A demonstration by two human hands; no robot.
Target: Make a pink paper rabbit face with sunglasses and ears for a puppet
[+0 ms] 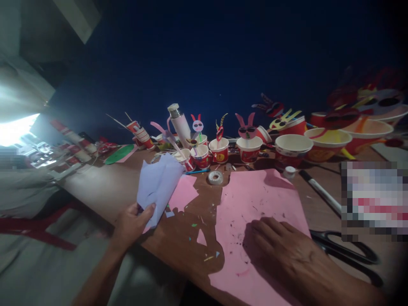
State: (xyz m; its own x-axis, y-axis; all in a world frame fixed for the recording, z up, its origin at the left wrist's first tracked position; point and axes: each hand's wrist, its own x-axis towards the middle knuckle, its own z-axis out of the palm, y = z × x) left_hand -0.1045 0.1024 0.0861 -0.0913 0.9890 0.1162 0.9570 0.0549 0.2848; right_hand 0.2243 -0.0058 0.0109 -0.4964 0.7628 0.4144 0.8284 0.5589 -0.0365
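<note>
Lilac paper [158,182], held up over the table [178,238] near its front edge, pinched in the fingers of the left hand [131,223]. Right hand [280,248] flat, fingers extended, on pink sheet [255,195]. Behind: tape roll [216,177], cups [219,151]. Right: marker [321,192], scissors [346,251].

A brown wooden surface [105,187] carries a crowded row of red-and-white paper cups [219,150] along its far edge, several topped with paper figures, among them a pink rabbit in dark glasses [247,129]. Wider paper bowls [293,146] continue the row toward the far right corner. A white flask [179,124] leans among the cups, with a green paper cutout [119,154] further left. A roll of clear tape [215,177] lies just in front of the cups. A white marker [320,191] and black-handled scissors [347,250] lie by the right edge. Tiny coloured scraps [208,257] dot the wood toward the near edge
</note>
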